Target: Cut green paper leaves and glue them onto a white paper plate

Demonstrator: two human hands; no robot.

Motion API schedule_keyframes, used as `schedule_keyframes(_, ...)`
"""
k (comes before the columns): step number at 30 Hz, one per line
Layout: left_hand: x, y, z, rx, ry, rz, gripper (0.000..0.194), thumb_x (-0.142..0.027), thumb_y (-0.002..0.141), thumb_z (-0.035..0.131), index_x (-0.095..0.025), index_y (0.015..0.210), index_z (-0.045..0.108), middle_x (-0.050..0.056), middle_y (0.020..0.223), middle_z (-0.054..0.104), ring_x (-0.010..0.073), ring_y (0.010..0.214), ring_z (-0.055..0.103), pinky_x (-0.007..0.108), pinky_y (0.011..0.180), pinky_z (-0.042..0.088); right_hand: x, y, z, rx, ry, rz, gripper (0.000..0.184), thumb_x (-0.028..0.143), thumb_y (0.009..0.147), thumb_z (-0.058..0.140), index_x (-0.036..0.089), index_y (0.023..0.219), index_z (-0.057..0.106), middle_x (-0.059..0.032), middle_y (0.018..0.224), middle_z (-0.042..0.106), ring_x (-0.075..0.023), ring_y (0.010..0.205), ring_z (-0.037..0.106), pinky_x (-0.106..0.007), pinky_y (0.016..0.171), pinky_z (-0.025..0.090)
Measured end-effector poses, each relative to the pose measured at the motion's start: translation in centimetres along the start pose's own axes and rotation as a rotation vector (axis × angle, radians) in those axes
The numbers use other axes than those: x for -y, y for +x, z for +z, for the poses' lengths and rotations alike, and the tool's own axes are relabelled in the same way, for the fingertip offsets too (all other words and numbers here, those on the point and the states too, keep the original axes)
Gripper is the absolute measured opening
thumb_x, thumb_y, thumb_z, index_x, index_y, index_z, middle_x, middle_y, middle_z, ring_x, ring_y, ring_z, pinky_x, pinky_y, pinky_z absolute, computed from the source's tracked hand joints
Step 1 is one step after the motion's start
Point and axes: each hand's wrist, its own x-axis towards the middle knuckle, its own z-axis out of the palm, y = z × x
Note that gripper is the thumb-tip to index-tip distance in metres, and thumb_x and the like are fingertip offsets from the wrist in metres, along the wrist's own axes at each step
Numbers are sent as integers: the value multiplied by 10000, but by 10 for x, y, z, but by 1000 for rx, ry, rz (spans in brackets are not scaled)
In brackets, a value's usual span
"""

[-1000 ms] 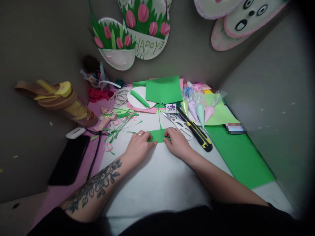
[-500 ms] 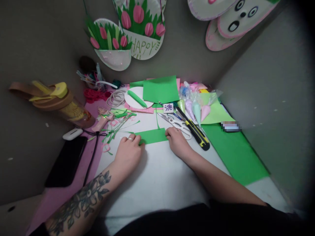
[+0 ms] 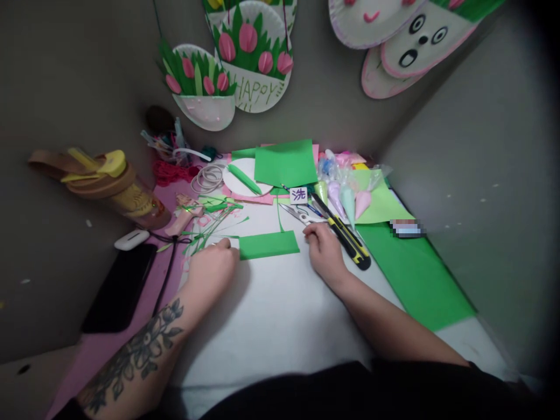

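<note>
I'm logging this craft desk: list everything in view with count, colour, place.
green strip: one, green, centre
paper sheets: several, green, pink, back, right
round plate: one, white, back
folded piece: one, green, on plate
scissors: one, white-handled, centre right
box cutter: one, black-yellow, beside scissors
character card: one, white, behind scissors
bags: several, pastel, back right
tumbler: one, brown-yellow, left
phone: one, black, left
small case: one, white, behind phone
corded tool: one, pink, left
yarn: one bundle, red, back left
coil: one, whitish, back left
scraps: many, green, pink, left
tulip plates: several, pink, green, white, wall
face plates: several, white, upper right
table cover: one, white, front
left hand: one, at strip's left end
right hand: one, by scissors
</note>
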Motion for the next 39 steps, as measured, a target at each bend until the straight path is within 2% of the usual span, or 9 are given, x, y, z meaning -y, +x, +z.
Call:
schedule_keyframes(2, 3, 3, 3, -83, -53, -20, 313, -134, 877, 374, -165, 969, 672, 117, 1001, 641, 245, 828, 639, 318, 589, 397, 0, 0, -4, -15, 3, -12, 180, 130, 863, 383, 210, 879, 544, -61, 863, 597, -211, 839, 571, -341, 779, 447)
schedule_keyframes(5, 2, 8, 12, -155, -158, 24, 297, -208, 921, 361, -198, 1022, 641, 78, 1026, 643, 203, 883, 628, 295, 677, 421, 3, -2, -5, 104, -11, -147, 183, 138, 873, 428, 206, 889, 596, -68, 864, 635, -226, 881, 575, -370, 817, 455)
schedule_keyframes(11, 3, 18, 27, -126, -265, 69, 233, -261, 904, 395, -198, 905, 619, 60, 903, 657, 194, 806, 619, 281, 660, 413, 29, -12, 8, 374, -137, -410, 251, 175, 909, 477, 185, 1085, 656, -107, 1083, 663, -249, 1018, 528, -416, 909, 438)
schedule_keyframes(15, 7, 19, 26, -92, -276, 55, 214, -228, 874, 419, -194, 884, 630, 57, 852, 663, 195, 752, 610, 280, 625, 401, 45, -18, 21, 533, -318, -399, 407, 295, 909, 544, 199, 1305, 562, -109, 1358, 542, -304, 1202, 438, -463, 981, 390)
schedule_keyframes(18, 8, 18, 25, -125, -311, 135, 250, -189, 866, 432, -209, 981, 653, 50, 926, 647, 178, 830, 609, 262, 680, 418, 50, -19, 25, 591, -396, -357, 504, 374, 897, 574, 221, 1372, 508, -119, 1431, 474, -326, 1252, 407, -480, 992, 372)
schedule_keyframes(24, 5, 15, 28, -100, -174, 298, 330, -270, 925, 416, -304, 1140, 664, 46, 956, 610, 183, 841, 583, 266, 703, 411, 51, -17, 18, 514, -519, -240, 446, 408, 885, 590, 258, 1305, 585, -145, 1457, 442, -351, 1321, 349, -508, 988, 344)
schedule_keyframes(27, 1, 10, 22, -43, -75, 279, 333, -286, 941, 387, -269, 1107, 675, 68, 916, 620, 213, 829, 591, 292, 684, 411, 45, -14, 11, 481, -568, -194, 395, 381, 890, 584, 264, 1265, 619, -149, 1438, 464, -359, 1313, 360, -512, 970, 348)
schedule_keyframes(34, -6, -5, 6, 106, 62, 178, 347, -132, 895, 356, -149, 1030, 675, 131, 908, 640, 257, 817, 630, 328, 632, 428, 27, -11, 2, 380, -644, -129, 339, 321, 897, 557, 225, 1208, 654, -152, 1378, 522, -369, 1285, 376, -509, 955, 341)
schedule_keyframes(39, -6, -1, 12, 22, 0, 162, 284, -116, 860, 401, -127, 866, 684, 127, 873, 632, 253, 819, 630, 332, 635, 430, 20, -8, 3, 299, -613, -157, 256, 257, 917, 515, 201, 1097, 688, -125, 1255, 615, -325, 1191, 434, -450, 923, 331)
